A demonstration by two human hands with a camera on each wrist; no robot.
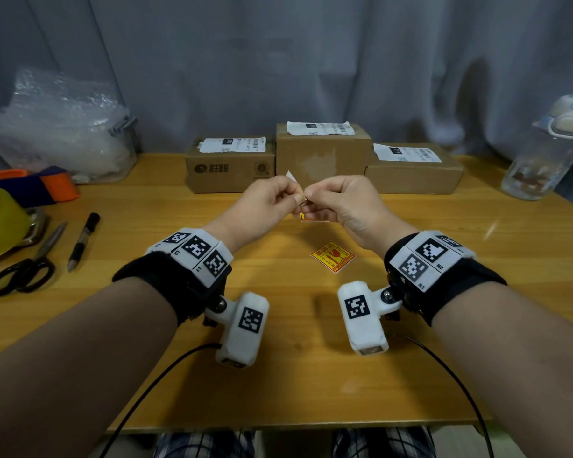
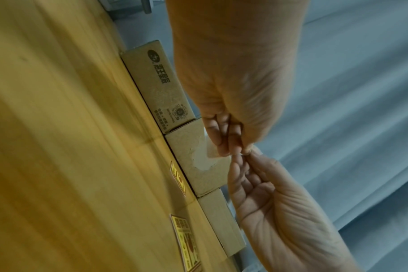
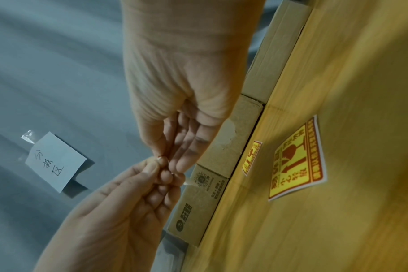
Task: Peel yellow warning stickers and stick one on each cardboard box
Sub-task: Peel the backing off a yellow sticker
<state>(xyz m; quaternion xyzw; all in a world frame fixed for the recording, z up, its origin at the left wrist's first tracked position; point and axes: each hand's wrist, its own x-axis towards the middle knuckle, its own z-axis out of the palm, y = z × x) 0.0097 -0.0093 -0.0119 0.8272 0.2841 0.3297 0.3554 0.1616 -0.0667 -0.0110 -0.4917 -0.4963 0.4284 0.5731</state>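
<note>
Three cardboard boxes stand in a row at the table's back: left box [image 1: 230,170], taller middle box [image 1: 323,153], flat right box [image 1: 414,176], each with a white shipping label on top. Above the table in front of the middle box, my left hand [image 1: 290,196] and right hand [image 1: 313,198] meet fingertip to fingertip and pinch one sticker [image 1: 291,176]; only its white backing corner [image 2: 211,150] shows. A yellow warning sticker [image 1: 332,256] lies flat on the table below my hands. Another sticker [image 1: 311,219] lies mostly hidden under them.
At the left are a tub of bubble wrap [image 1: 63,127], a tape dispenser [image 1: 0,219], scissors [image 1: 24,266] and a pen [image 1: 83,241]. A water bottle [image 1: 549,150] stands at the far right. A grey curtain hangs behind the boxes.
</note>
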